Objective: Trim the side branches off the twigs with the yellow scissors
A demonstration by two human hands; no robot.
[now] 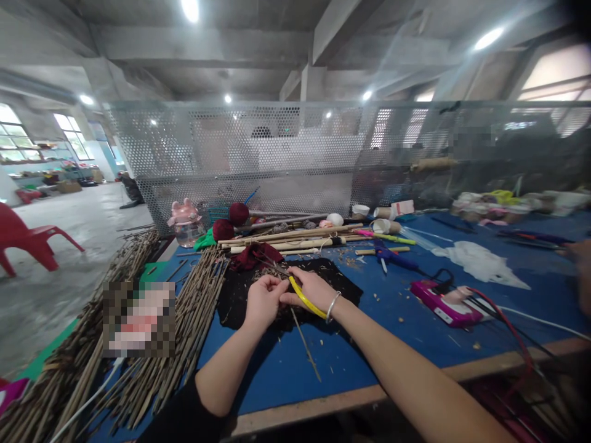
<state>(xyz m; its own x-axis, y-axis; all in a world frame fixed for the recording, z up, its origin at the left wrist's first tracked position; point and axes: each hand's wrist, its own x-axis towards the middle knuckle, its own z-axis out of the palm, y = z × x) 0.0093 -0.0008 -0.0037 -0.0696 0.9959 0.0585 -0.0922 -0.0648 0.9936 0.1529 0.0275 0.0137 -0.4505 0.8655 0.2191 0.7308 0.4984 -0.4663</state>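
Over a black cloth (341, 280) strewn with plant scraps, my two hands meet. My right hand (311, 292) is closed around a yellow-handled cutting tool (305, 298), its dark blades pointing up and left. My left hand (265, 301) is closed in a pinch beside it; what lies between its fingertips is too small to make out. A thin twig (305, 344) slants down from beneath the hands toward the table's front edge. Dark red yarn (252, 257) lies just behind the hands on the cloth.
Bundled sticks (198, 307) cover the left side. Bamboo rods (286, 240), red yarn balls (239, 213) and a pink bottle (186, 224) stand behind. Rightward are a blue glue gun (392, 257), a magenta power strip (443, 304), cables, white plastic (480, 261) and another person's hand (582, 264).
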